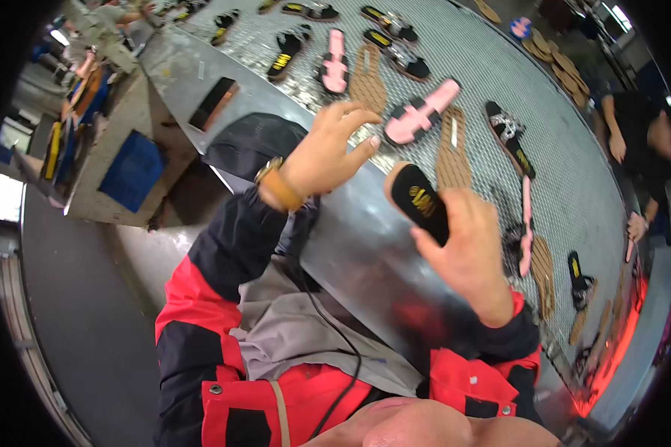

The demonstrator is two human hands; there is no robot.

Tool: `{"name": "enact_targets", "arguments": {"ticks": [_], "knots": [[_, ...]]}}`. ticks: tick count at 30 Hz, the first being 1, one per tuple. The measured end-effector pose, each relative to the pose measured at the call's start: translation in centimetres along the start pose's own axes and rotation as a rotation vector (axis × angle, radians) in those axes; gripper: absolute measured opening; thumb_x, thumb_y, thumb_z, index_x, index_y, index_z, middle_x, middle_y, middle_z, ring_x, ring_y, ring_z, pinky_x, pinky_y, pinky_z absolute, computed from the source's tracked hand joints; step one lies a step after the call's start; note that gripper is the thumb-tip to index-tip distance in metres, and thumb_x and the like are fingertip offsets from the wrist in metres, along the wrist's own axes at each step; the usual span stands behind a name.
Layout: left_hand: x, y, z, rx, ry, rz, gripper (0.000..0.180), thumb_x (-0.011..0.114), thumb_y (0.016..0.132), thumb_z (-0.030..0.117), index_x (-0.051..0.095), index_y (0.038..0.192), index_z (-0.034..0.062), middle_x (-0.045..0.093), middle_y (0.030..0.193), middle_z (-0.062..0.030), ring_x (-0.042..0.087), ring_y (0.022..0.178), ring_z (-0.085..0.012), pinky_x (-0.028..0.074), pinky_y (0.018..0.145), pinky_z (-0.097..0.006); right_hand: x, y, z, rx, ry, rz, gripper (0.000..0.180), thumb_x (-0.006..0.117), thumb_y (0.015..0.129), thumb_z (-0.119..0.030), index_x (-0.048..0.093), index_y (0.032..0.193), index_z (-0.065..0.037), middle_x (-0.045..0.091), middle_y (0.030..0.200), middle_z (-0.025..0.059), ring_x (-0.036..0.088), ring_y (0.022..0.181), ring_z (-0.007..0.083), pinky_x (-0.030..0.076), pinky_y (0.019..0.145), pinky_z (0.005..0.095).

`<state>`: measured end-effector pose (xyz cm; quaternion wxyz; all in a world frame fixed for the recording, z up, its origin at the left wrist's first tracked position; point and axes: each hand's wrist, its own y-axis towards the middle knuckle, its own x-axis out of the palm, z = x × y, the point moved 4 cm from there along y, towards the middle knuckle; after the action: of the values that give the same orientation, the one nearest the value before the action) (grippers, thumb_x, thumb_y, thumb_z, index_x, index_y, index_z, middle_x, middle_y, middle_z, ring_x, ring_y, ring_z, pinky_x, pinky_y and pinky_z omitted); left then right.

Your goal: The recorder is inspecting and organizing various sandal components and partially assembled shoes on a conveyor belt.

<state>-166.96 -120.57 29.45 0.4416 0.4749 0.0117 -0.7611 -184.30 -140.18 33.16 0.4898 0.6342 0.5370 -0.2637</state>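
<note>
- Right hand (466, 249): closed around a black insole (419, 200), held above the metal table edge (365, 246).
- Left hand (328, 153): open, fingers spread, empty, raised near a pink sandal (419, 114) on the mesh conveyor (574, 186).

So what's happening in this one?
A person stands at a mesh conveyor belt carrying sandals and soles. Their right hand holds a black sandal sole with a yellow mark above the metal edge. Their left hand is raised, fingers spread and empty, near a pink sandal. Another person's hand shows at the right.
</note>
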Motion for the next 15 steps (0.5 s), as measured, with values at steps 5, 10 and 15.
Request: {"name": "enact_targets", "arguments": {"ticks": [5,10,15], "knots": [[-0.5,6.9,-8.8,-0.032,0.778,-0.478,0.03,0.069,0.086,0.022,0.083,0.113,0.0205,0.033,0.17,-0.021,0.029,0.157,-0.0443,0.025,0.126,-0.061,0.4,13.0,0.5,-0.299,-0.262,0.187,0.051,0.081,0.076,-0.012,0.061,0.122,-0.005,0.066,0.116,0.0107,0.06,0.118,0.0329,0.041,0.105,0.0512],[1.4,7.9,-16.9,0.06,0.773,-0.499,0.034,0.066,0.089,0.023,0.079,0.117,0.0084,0.051,0.156,-0.016,0.037,0.153,-0.0364,0.026,0.124,-0.064,8.1,28.1,1.2,-0.653,-0.262,0.351,0.05,0.074,0.081,-0.007,0.062,0.129,-0.009,0.066,0.128,0.0109,0.059,0.129,0.031,0.038,0.113,0.0527],[-0.3,9.6,-16.3,0.12,0.89,-0.307,0.033,0.065,0.086,0.017,0.074,0.113,-0.0003,0.062,0.142,-0.0097,0.059,0.13,-0.0272,0.047,0.109,-0.052,16.2,33.9,6.0,-0.218,-0.276,0.24,0.049,0.067,0.09,-0.012,0.057,0.137,-0.005,0.062,0.137,0.0224,0.057,0.135,0.0363,0.049,0.107,0.0475]]}}
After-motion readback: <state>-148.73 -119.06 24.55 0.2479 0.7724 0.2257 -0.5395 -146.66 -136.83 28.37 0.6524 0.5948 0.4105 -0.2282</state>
